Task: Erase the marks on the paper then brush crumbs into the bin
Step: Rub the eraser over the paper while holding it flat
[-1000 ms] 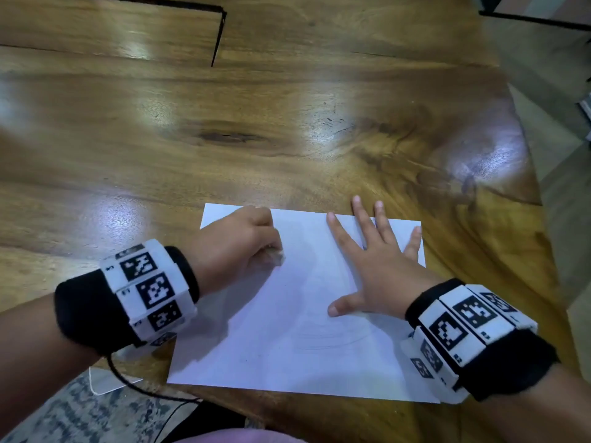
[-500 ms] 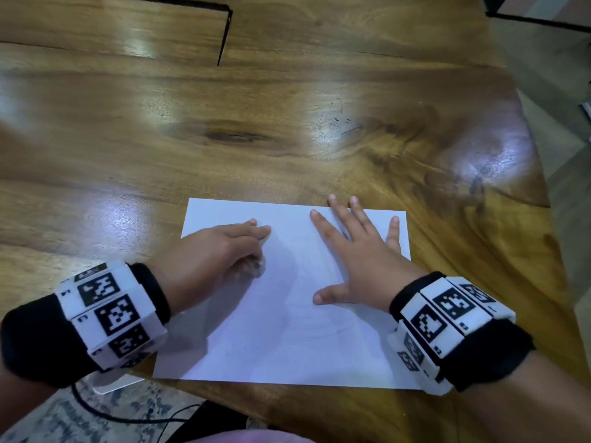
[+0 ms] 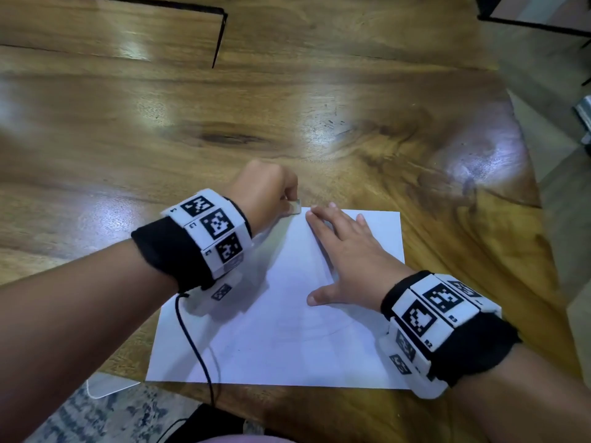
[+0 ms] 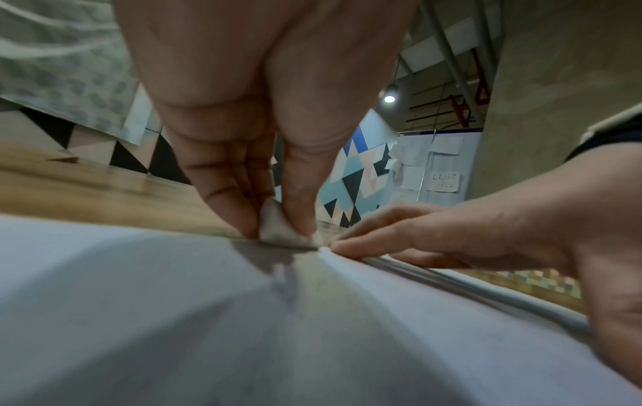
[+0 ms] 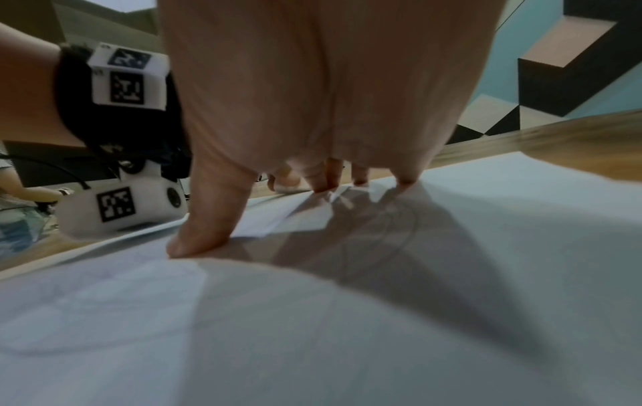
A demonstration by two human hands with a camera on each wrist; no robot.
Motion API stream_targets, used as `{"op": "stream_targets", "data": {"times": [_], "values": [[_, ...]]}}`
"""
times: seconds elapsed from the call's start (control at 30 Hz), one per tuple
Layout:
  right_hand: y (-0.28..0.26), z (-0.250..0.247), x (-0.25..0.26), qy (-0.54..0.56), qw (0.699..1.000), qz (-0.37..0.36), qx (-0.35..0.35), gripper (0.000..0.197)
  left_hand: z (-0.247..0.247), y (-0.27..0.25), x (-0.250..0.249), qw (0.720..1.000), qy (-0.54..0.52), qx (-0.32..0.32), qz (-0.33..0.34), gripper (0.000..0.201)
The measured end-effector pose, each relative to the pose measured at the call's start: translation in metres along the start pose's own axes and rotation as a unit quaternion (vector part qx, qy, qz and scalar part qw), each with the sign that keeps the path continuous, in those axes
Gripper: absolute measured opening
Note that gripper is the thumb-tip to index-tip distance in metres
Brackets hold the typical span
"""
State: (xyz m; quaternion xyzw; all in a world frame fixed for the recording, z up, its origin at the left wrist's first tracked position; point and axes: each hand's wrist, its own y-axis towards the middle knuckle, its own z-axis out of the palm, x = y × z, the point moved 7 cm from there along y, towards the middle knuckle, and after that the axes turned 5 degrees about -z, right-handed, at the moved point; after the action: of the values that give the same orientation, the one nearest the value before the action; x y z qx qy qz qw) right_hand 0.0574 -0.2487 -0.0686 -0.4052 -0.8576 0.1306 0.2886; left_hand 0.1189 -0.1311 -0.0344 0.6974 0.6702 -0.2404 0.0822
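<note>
While the paper (image 3: 281,330) lies flat in the lower middle of the head view, on the wooden surface (image 3: 224,123), I have a small white eraser (image 3: 295,207) at its far edge, just left of center. My left hand (image 3: 265,193) pinches that eraser between thumb and curled fingers; the left wrist view shows its bottom edge down at the paper's far edge, where the sheet meets the wood. My right hand (image 3: 348,260) lies just right of it, palm down on the sheet with fingers straight and spread, thumb pointing toward the lower left. Its fingertips (image 4: 342,244) nearly touch the eraser. Faint curved pencil lines (image 3: 319,330) show on the paper near that thumb and below it. Both wrists carry black bands with white blocks printed in black-and-white square patterns (image 3: 217,223). A thin black cable (image 3: 195,343) runs from the left band down across the paper's lower left corner and off the near edge of the surface. At the lower left of the frame a grey mottled floor (image 3: 96,417) shows, with a corner of something pale and flat (image 3: 108,386) lying on it.
</note>
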Motion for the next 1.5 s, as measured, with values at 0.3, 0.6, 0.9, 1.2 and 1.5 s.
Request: {"op": "stream_targets", "data": {"times": [0.3,0.6,0.9,1.2,1.5], "values": [[-0.001,0.000,0.000,0.005,1.000,-0.005,-0.007,0.120,0.009,-0.033,0.012,0.996,-0.010,0.080,0.042,0.012],[0.000,-0.001,0.000,0.011,1.000,-0.004,-0.014,0.120,0.018,-0.046,0.004,0.991,-0.013,0.075,0.114,0.019],[0.000,-0.001,0.001,0.009,1.000,-0.002,-0.015,0.121,0.000,-0.001,0.000,0.999,-0.009,0.024,0.022,0.014],[0.000,-0.001,0.000,0.013,1.000,-0.001,-0.015,0.121,0.026,-0.063,0.016,0.985,-0.019,0.156,0.070,0.010],[0.001,-0.004,0.001,0.013,0.999,0.001,-0.032,0.121,0.004,0.005,-0.003,0.999,-0.033,0.025,0.013,0.012]]}}
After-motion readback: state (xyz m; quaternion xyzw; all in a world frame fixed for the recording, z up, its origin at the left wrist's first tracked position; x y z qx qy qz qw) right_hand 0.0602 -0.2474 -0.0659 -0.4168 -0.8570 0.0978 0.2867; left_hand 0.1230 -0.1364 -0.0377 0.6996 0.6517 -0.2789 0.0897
